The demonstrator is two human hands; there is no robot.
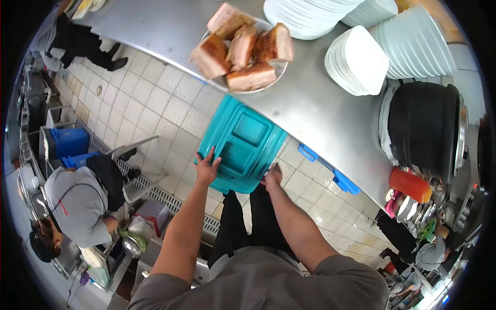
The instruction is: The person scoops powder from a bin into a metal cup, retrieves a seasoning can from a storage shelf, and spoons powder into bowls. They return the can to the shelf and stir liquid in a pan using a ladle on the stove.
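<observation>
A teal plastic bin lid (238,150) with two recessed panels is in front of my body, beside the steel counter's edge; whether a bin is under it I cannot tell. My left hand (206,166) lies on the lid's left edge, fingers spread. At the right edge, the fingers of my right hand (272,176) are curled around the rim. On the counter beyond the lid, several chunks of roasted pork belly (242,47) fill a round white dish (283,70).
The steel counter (315,111) carries stacked white plates (356,59) and a large black cooker (421,129). Blue handles (343,181) stick out below its edge. At left, a person in grey (77,206) bends over a work area; another person (85,44) stands farther off. Tiles cover the floor (155,93).
</observation>
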